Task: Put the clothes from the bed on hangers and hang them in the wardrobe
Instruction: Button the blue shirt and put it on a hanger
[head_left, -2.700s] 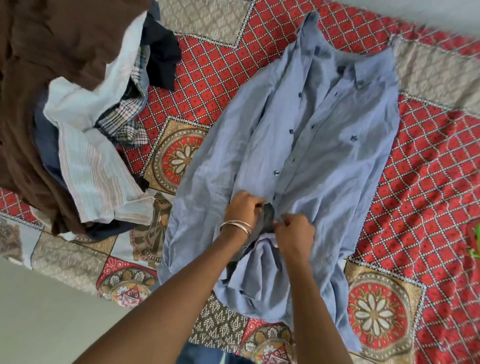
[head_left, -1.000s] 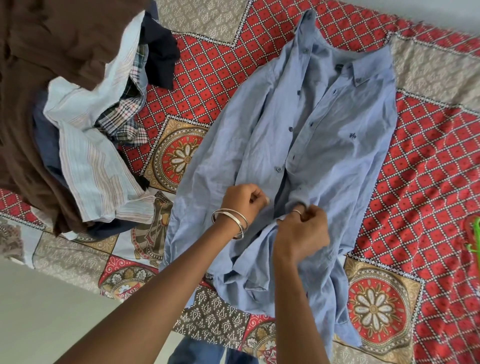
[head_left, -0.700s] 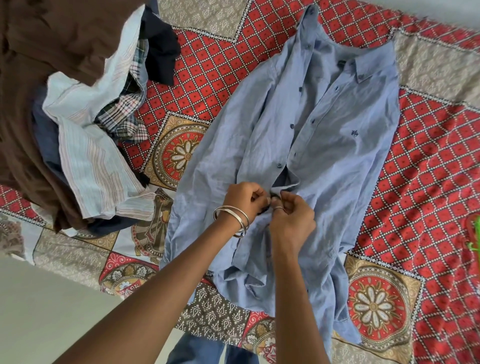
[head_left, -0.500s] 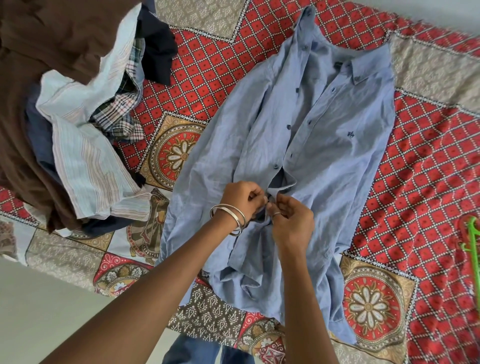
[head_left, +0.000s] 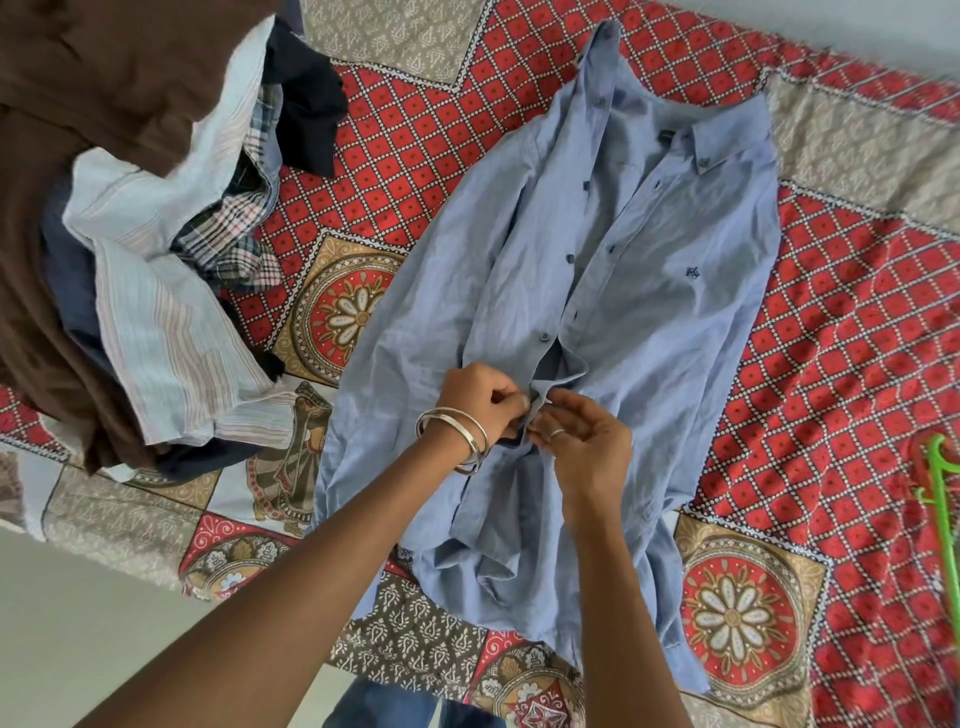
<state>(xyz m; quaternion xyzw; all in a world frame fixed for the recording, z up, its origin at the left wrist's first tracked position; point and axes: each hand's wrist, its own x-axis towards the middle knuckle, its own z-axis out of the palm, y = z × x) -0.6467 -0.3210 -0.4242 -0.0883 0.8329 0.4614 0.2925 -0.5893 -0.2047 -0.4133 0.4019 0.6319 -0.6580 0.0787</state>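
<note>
A light blue button-up shirt (head_left: 649, 270) lies spread face up on the bed, collar at the far side, its upper buttons done up. My left hand (head_left: 480, 397), with bangles on the wrist, pinches the left edge of the shirt front near the waist. My right hand (head_left: 587, 452) pinches the facing edge right beside it, fingertips almost touching the left hand's. A green plastic hanger (head_left: 940, 499) lies at the right edge of the view, partly cut off.
A heap of other clothes (head_left: 150, 291) lies at the left: a brown garment, a striped white shirt, a checked shirt, dark pieces. The bedspread (head_left: 852, 332) is red patterned with floral medallions. The bed's near edge and pale floor (head_left: 78, 623) show at lower left.
Both hands moved slightly up the shirt front and came together at the placket. The green hanger has come further into view at the right.
</note>
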